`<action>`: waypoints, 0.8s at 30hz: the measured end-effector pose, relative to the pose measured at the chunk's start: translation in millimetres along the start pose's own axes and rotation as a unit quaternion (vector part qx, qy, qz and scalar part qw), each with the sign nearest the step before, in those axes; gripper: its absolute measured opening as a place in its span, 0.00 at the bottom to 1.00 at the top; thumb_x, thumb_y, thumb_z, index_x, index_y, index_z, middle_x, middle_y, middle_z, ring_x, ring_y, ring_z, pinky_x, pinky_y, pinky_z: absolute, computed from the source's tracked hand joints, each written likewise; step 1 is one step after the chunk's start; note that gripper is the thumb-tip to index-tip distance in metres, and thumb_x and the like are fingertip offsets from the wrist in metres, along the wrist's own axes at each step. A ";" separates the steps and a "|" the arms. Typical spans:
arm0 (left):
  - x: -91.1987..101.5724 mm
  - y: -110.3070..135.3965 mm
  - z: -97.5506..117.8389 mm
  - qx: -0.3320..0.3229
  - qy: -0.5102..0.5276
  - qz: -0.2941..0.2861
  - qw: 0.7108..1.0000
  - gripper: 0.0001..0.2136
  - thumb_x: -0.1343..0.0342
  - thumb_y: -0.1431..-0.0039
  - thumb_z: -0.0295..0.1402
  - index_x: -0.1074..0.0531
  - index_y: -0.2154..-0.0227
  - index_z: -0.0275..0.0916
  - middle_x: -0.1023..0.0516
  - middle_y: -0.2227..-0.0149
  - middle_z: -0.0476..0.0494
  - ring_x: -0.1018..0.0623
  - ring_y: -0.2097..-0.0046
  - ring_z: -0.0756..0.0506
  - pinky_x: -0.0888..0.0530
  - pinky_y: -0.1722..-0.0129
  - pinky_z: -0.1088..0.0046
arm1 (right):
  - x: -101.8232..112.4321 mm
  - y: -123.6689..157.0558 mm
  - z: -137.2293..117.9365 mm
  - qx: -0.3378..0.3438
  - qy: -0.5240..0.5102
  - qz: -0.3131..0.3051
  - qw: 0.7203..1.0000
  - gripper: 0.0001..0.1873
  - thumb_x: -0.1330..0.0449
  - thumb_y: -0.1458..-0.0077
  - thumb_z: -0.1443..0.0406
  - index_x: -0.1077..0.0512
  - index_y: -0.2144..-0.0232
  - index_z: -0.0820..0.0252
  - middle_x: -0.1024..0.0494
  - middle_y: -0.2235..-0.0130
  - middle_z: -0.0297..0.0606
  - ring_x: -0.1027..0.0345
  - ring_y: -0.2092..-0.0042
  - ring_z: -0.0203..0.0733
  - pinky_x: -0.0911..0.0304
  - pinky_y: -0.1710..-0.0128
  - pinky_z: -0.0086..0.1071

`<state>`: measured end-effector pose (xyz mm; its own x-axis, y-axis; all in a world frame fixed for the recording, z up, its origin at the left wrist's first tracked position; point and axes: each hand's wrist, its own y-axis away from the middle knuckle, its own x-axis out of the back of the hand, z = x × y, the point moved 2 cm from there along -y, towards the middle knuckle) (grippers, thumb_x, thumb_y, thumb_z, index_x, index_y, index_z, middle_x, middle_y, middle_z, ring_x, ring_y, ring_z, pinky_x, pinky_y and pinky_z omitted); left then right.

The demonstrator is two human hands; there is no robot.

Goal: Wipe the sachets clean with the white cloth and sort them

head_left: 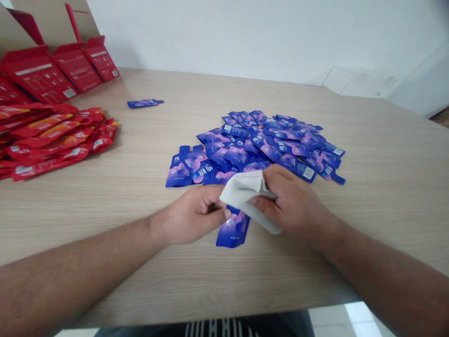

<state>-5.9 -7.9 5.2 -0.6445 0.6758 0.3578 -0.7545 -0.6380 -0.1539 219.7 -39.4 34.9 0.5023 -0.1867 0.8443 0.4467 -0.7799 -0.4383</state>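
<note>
Holding: your left hand [189, 215] pinches a white cloth [242, 192] over a purple sachet [233, 230]; your right hand [291, 201] grasps the cloth's other side, apparently keeping it pressed around the sachet.
Sachet: just in front of the blue sachet pile [266, 145], lower end poking out.
Rest: on the wooden counter [368, 224], red sachets [52, 140] and red cartons [38, 75] lie left of the pile, with a lone blue sachet [144, 103] nearer it.

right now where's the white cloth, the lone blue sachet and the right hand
white cloth [243, 192], head view, middle of the folded cloth
lone blue sachet [143, 103], head view, middle of its body
right hand [294, 201], head view, back of the hand
</note>
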 end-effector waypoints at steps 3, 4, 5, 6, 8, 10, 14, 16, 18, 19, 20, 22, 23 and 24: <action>0.7 0.4 -1.3 0.020 0.000 0.021 1.000 0.09 0.43 0.36 0.31 0.31 0.72 0.36 0.31 0.73 0.51 0.32 0.70 0.52 0.32 0.69 0.77 | 0.3 1.3 -1.8 -0.022 0.000 0.025 0.999 0.13 0.40 0.34 0.54 0.32 0.61 0.57 0.26 0.62 0.39 0.30 0.57 0.46 0.33 0.57 0.38; 0.4 0.3 -1.1 0.019 0.010 0.014 1.000 0.08 0.42 0.36 0.31 0.30 0.71 0.36 0.30 0.72 0.51 0.31 0.70 0.52 0.32 0.69 0.77 | -0.3 1.8 -3.8 -0.011 -0.006 0.011 1.000 0.12 0.40 0.34 0.55 0.32 0.61 0.57 0.26 0.61 0.39 0.30 0.57 0.46 0.33 0.57 0.38; -0.1 -0.1 -0.6 0.014 0.024 0.002 1.000 0.07 0.41 0.37 0.31 0.28 0.70 0.36 0.29 0.71 0.50 0.30 0.69 0.51 0.31 0.68 0.76 | -1.1 2.3 -6.2 0.006 -0.011 -0.012 1.000 0.10 0.40 0.34 0.57 0.32 0.61 0.57 0.26 0.61 0.39 0.30 0.58 0.45 0.33 0.58 0.37; -0.4 -0.4 -0.2 0.010 0.037 -0.010 0.999 0.06 0.41 0.37 0.32 0.27 0.68 0.36 0.27 0.70 0.49 0.29 0.68 0.51 0.30 0.66 0.76 | -1.8 2.7 -8.2 0.023 -0.015 -0.033 0.999 0.09 0.40 0.34 0.58 0.32 0.61 0.57 0.26 0.60 0.39 0.31 0.58 0.45 0.33 0.58 0.37; 0.0 -1.1 -0.2 0.014 0.047 -0.016 0.999 0.05 0.40 0.37 0.32 0.27 0.67 0.35 0.25 0.68 0.48 0.27 0.66 0.50 0.29 0.65 0.75 | -2.1 2.8 -8.7 0.029 -0.011 -0.046 0.998 0.08 0.41 0.34 0.59 0.32 0.61 0.57 0.26 0.59 0.40 0.31 0.58 0.45 0.33 0.58 0.37; 1.8 -1.4 -1.0 0.029 0.039 0.007 0.999 0.07 0.41 0.36 0.32 0.28 0.69 0.35 0.27 0.70 0.49 0.28 0.67 0.50 0.30 0.66 0.75 | -0.8 2.2 -4.9 -0.003 0.007 -0.009 1.000 0.09 0.41 0.33 0.57 0.32 0.61 0.57 0.26 0.60 0.41 0.30 0.57 0.46 0.32 0.57 0.39; 2.3 -1.7 0.8 0.043 0.054 0.015 0.997 0.10 0.41 0.36 0.33 0.31 0.72 0.36 0.29 0.72 0.51 0.30 0.68 0.52 0.30 0.67 0.76 | -1.4 2.8 -3.5 -0.004 0.005 -0.022 1.000 0.11 0.40 0.34 0.56 0.32 0.61 0.57 0.25 0.60 0.41 0.30 0.57 0.47 0.32 0.56 0.39; 0.2 -2.0 1.8 0.061 0.092 0.010 0.994 0.11 0.40 0.37 0.34 0.32 0.72 0.36 0.29 0.72 0.51 0.30 0.69 0.52 0.30 0.68 0.77 | -2.0 3.7 -7.2 0.025 -0.005 -0.059 0.998 0.10 0.40 0.34 0.57 0.32 0.61 0.57 0.25 0.59 0.41 0.30 0.57 0.46 0.31 0.56 0.39; -2.6 -1.8 0.3 0.097 0.143 0.024 0.985 0.11 0.39 0.37 0.37 0.32 0.70 0.37 0.30 0.72 0.52 0.30 0.71 0.53 0.31 0.71 0.78 | -0.4 3.9 -9.5 0.022 0.003 -0.043 0.999 0.10 0.41 0.34 0.57 0.31 0.61 0.57 0.25 0.59 0.41 0.30 0.57 0.47 0.32 0.57 0.39; -4.3 -1.5 -1.2 0.117 0.169 0.033 0.978 0.11 0.39 0.37 0.39 0.32 0.68 0.37 0.31 0.72 0.53 0.31 0.72 0.53 0.31 0.72 0.78 | 0.8 3.8 -10.0 0.011 0.010 -0.022 1.000 0.10 0.41 0.33 0.57 0.31 0.60 0.58 0.25 0.59 0.42 0.30 0.57 0.47 0.32 0.56 0.39; -6.0 -1.1 -3.0 0.130 0.191 0.040 0.972 0.12 0.38 0.38 0.40 0.32 0.66 0.37 0.30 0.72 0.53 0.31 0.73 0.53 0.31 0.73 0.78 | 1.6 3.9 -10.7 0.001 0.014 -0.004 1.000 0.11 0.41 0.33 0.56 0.31 0.60 0.58 0.25 0.60 0.42 0.30 0.56 0.48 0.32 0.56 0.39; -8.4 -0.3 -5.9 0.141 0.217 0.056 0.964 0.13 0.37 0.39 0.41 0.33 0.66 0.38 0.30 0.72 0.53 0.31 0.74 0.54 0.31 0.74 0.78 | 0.7 4.9 -13.8 0.010 0.012 -0.009 1.000 0.10 0.41 0.34 0.57 0.31 0.60 0.58 0.26 0.60 0.41 0.30 0.57 0.47 0.32 0.57 0.39; -8.8 -0.1 -6.8 0.138 0.215 0.066 0.964 0.14 0.37 0.39 0.42 0.33 0.67 0.38 0.30 0.73 0.53 0.32 0.74 0.54 0.32 0.75 0.79 | -0.8 5.7 -16.0 0.029 0.007 -0.029 0.999 0.09 0.40 0.34 0.58 0.31 0.61 0.57 0.26 0.60 0.40 0.30 0.57 0.46 0.32 0.58 0.38; -8.7 0.0 -7.2 0.135 0.207 0.078 0.966 0.15 0.37 0.39 0.42 0.34 0.68 0.38 0.30 0.73 0.53 0.32 0.75 0.54 0.33 0.75 0.79 | -2.4 6.6 -18.3 0.053 0.000 -0.052 0.997 0.07 0.40 0.35 0.59 0.31 0.62 0.56 0.26 0.60 0.40 0.30 0.58 0.46 0.32 0.59 0.38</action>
<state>-1.3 -11.1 -4.5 -0.7846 0.6173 -0.0586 -0.6200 -0.7796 0.0888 207.9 -54.9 35.6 0.4493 -0.1082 0.8868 0.5721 -0.7275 -0.3787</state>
